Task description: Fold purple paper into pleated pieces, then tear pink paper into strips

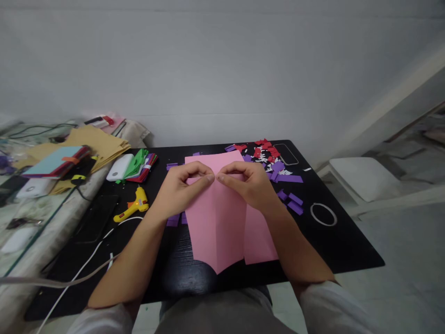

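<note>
A pink paper sheet (222, 227) with a vertical crease down its middle is held up over the black table. My left hand (186, 185) pinches it left of the crease, thumb toward me. Close beside it, my right hand (246, 183) pinches the same sheet just right of the crease; the fingertips nearly meet. The sheet's lower end hangs toward me and comes to a point at the crease. Another pink sheet (259, 236) lies on the table behind it, partly under my right forearm.
On the black table (333, 253) are a yellow glue gun (137, 205), a phone (97, 218), green paper pieces (138, 164), purple pieces (295, 204), red scraps (267, 148) and a ring (323, 214). A cable crosses the left side. A cluttered surface adjoins at left; a stool (354, 178) stands right.
</note>
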The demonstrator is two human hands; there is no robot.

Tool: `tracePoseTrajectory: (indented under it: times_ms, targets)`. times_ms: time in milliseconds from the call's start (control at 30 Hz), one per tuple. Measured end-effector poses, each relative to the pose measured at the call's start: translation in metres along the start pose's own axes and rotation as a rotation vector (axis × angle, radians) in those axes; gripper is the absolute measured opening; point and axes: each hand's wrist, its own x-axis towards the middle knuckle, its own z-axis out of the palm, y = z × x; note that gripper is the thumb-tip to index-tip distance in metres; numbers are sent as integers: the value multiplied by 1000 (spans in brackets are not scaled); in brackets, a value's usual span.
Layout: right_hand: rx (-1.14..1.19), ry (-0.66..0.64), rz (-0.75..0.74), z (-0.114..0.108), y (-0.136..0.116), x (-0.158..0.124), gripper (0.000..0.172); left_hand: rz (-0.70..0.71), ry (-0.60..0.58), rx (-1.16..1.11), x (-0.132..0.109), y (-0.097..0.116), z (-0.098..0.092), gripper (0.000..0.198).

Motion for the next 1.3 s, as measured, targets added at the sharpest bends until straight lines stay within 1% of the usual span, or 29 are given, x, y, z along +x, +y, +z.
tracePoseTrajectory:
  times_ms: [267,567,700,933,1067,1133,1200,1267,1300]
  targets:
    - [-6,31,31,2,1,0,9,-12,34,-19,-1,-5,1,10]
    - [-17,71,59,2,-1,-1,11,-61,54,15,0,-1,-4,16]
    - [-33,88,76,2,0,0,12,-67,71,34,2,-2,-3,18]
    - [-59,117,80,1,2,0,13,-84,123,70,1,-2,1,15]
    - [-91,180,69,3,4,2,13,-97,168,90,3,-2,0,14]
    - [-112,208,55,3,7,4,13,-88,177,93,6,-6,0,15]
    - [-134,207,45,2,14,5,13,-78,166,107,7,-14,2,17]
    - [-158,171,51,-1,27,3,13,-78,135,170,1,-27,7,22]
    - [-170,148,57,-3,36,-1,13,-89,111,237,-6,-34,11,25]
